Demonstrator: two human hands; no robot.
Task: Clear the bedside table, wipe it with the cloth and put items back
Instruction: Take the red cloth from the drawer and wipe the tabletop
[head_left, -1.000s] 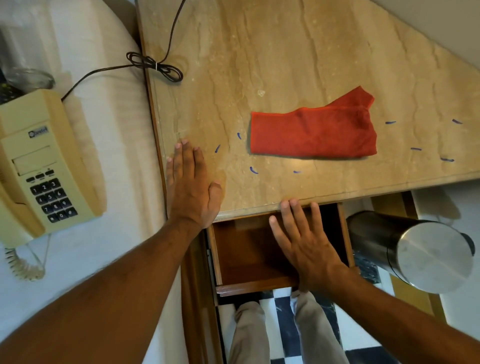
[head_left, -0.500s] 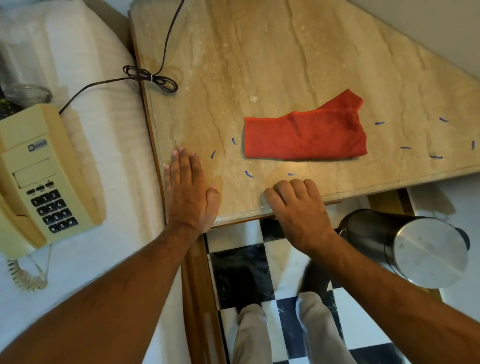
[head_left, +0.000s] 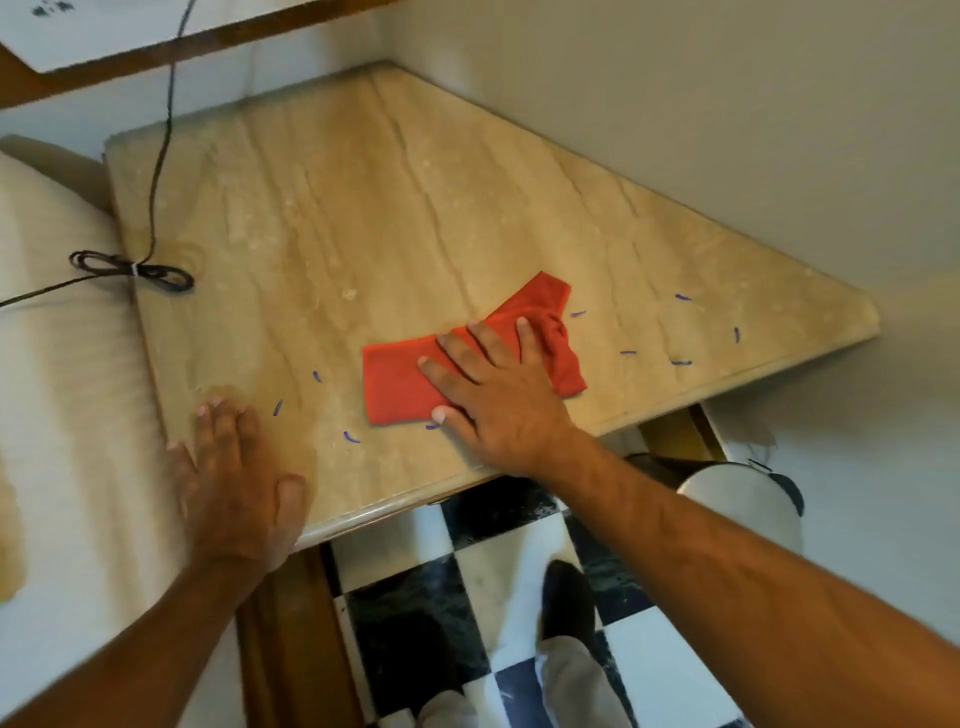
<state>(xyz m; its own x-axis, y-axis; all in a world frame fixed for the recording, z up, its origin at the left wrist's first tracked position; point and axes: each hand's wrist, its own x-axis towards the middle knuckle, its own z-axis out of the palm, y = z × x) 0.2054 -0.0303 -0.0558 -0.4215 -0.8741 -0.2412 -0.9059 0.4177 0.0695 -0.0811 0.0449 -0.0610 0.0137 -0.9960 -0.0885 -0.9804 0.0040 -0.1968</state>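
Note:
The bedside table (head_left: 415, 208) has a beige marble top with several small blue marks near its front edge. A red cloth (head_left: 400, 384) lies folded on it, front and centre. My right hand (head_left: 493, 389) rests flat on the cloth's right half, fingers spread and pressing down, so part of the cloth is hidden. My left hand (head_left: 234, 478) lies flat on the table's front left corner, fingers together and holding nothing.
A black cable (head_left: 150, 218) runs across the table's left side, with a tied loop (head_left: 132, 270) at the edge. The white bed (head_left: 62, 374) lies to the left. A steel bin (head_left: 743, 504) stands on the checkered floor at the right. Walls close off the back and right.
The drawer under the table was pushed shut. My right hand then moved up from the front edge onto the red cloth. The view tilted up, and the phone left the frame.

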